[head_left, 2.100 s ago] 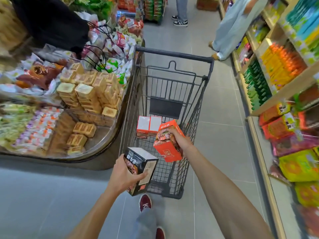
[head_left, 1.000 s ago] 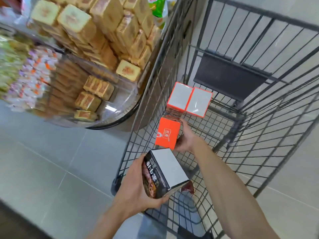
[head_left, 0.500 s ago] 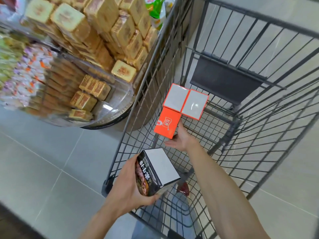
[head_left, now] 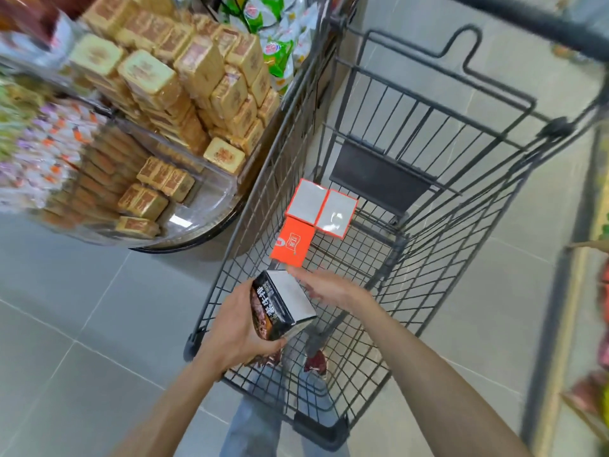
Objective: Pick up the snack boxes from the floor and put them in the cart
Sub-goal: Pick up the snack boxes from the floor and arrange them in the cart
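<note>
A dark wire shopping cart (head_left: 494, 199) fills the middle of the view. On its floor stand two orange boxes with white tops (head_left: 321, 207), and a third orange box (head_left: 292, 241) lies against them on the near side. My left hand (head_left: 235, 334) is shut on a black snack box (head_left: 280, 306) with a white top, held over the cart's near left corner. My right hand (head_left: 324, 286) hovers open above the cart floor, just below the orange box and beside the black box, with its fingers spread and holding nothing.
A round display stand (head_left: 184, 225) piled with yellow wrapped cakes (head_left: 184, 80) presses against the cart's left side. Shelving (head_left: 590, 258) runs along the right edge. Grey tiled floor (head_left: 66, 341) lies at the lower left. My shoes and jeans show under the cart.
My right hand has let go of the orange box, which now lies on the cart floor, and has drawn back toward the black box. My left hand still holds the black box.
</note>
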Motion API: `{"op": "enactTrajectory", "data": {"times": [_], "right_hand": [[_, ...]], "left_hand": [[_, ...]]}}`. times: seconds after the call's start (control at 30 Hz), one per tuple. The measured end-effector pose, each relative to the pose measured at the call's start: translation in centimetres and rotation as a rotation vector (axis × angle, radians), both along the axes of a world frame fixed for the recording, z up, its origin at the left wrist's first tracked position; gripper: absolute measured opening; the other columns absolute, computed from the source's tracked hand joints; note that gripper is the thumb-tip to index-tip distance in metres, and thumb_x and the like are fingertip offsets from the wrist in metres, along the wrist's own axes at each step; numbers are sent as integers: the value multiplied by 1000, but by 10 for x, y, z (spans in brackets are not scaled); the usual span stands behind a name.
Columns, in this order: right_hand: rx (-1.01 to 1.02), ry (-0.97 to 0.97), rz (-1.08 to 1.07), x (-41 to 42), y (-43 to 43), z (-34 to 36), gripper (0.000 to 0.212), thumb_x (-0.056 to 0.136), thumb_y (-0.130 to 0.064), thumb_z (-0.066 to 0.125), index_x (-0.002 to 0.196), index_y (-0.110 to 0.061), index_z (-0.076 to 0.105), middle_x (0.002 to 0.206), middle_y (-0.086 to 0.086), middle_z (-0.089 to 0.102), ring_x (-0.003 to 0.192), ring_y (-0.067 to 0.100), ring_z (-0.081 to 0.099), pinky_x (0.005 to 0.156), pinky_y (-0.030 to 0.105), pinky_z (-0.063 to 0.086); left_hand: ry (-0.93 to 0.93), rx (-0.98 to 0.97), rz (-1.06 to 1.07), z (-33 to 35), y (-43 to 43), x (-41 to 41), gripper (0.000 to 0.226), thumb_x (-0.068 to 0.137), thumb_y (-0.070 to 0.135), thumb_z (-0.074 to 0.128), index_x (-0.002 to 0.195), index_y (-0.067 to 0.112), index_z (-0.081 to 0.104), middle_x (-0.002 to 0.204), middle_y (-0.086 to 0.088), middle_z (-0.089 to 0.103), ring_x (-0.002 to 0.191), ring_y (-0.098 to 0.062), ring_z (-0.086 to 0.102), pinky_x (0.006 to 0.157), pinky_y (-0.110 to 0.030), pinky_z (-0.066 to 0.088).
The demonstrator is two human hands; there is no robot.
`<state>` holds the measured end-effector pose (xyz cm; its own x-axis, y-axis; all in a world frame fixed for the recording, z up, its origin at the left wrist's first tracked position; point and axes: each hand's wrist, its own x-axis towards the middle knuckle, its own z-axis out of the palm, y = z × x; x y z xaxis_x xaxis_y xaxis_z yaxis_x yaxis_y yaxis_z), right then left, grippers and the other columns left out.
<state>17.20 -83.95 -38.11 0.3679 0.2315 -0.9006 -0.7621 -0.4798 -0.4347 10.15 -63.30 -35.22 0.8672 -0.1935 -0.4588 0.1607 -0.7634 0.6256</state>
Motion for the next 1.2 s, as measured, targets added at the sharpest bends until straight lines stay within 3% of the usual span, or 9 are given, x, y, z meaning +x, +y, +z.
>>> {"op": "enactTrajectory", "data": {"times": [0.17, 0.27, 0.4, 0.63, 0.73, 0.83, 0.97, 1.03, 1.2], "right_hand": [[-12, -39, 199, -15, -3, 40, 37, 82, -59, 71, 110, -36, 61, 106, -10, 67, 88, 4, 63, 80, 22, 49], [-40, -100, 168, -21, -4, 47, 31, 81, -49, 74, 107, -36, 63, 97, -15, 68, 88, 6, 64, 73, 21, 48], [-71, -110, 83, -29, -9, 42, 46, 69, -53, 77, 110, -36, 65, 106, -8, 73, 98, 12, 69, 94, 35, 56], [-194, -171, -168, -36, -24, 36, 46, 74, -41, 80, 113, -24, 63, 101, -6, 72, 93, 12, 68, 74, 27, 55], [-284, -174, -282, -36, -25, 26, 45, 73, -38, 81, 109, -18, 61, 98, -4, 71, 85, 8, 67, 63, 22, 50], [-421, -194, -347, -35, -18, 7, 74, 61, -55, 80, 119, -12, 61, 99, -2, 70, 82, 10, 66, 57, 21, 49], [-581, -196, -484, -28, -3, -14, 123, 57, -63, 80, 148, 2, 29, 136, 11, 56, 122, 27, 57, 96, 37, 54], [-636, -209, -532, -21, 5, -24, 127, 68, -57, 82, 152, 7, 12, 149, 17, 41, 136, 32, 44, 104, 39, 46], [-669, -218, -627, 6, 19, -57, 121, 70, -50, 84, 151, 6, 13, 152, 19, 35, 139, 34, 39, 107, 42, 42]], "left_hand": [[-31, -21, -89, 5, -12, 6, 118, 45, 67, 85, 142, 29, 30, 127, 15, 50, 116, -4, 50, 103, -34, 47], [-65, -5, -151, 6, -16, 10, 123, 44, 72, 83, 145, 28, 28, 132, 14, 49, 120, -4, 48, 106, -33, 45], [-10, 44, -278, 9, -14, 17, 139, 45, 85, 74, 153, 21, 15, 146, 7, 39, 132, -10, 40, 115, -37, 36], [-325, 112, -233, 29, 8, 52, 69, 94, 60, 39, 148, 17, 38, 139, -2, 50, 127, -17, 45, 108, -39, 41], [-531, 161, -195, 27, 19, 67, 48, 93, 30, 57, 137, 12, 50, 130, -5, 54, 121, -24, 47, 102, -44, 44], [-539, 192, -118, 19, 23, 82, 57, 90, 20, 64, 142, 9, 43, 134, -9, 46, 123, -27, 44, 105, -42, 40], [-323, 19, -18, -1, 22, 94, 75, 95, 23, 60, 154, 17, 15, 147, -9, 33, 127, -28, 48, 97, -47, 51], [-275, -10, 25, -10, 19, 96, 72, 99, 23, 54, 155, 24, 9, 152, -8, 34, 117, -34, 58, 88, -54, 54], [-295, 9, 89, -21, 19, 97, 57, 103, 20, 41, 153, 28, 16, 151, 0, 44, 117, -31, 60, 87, -55, 52]]}}
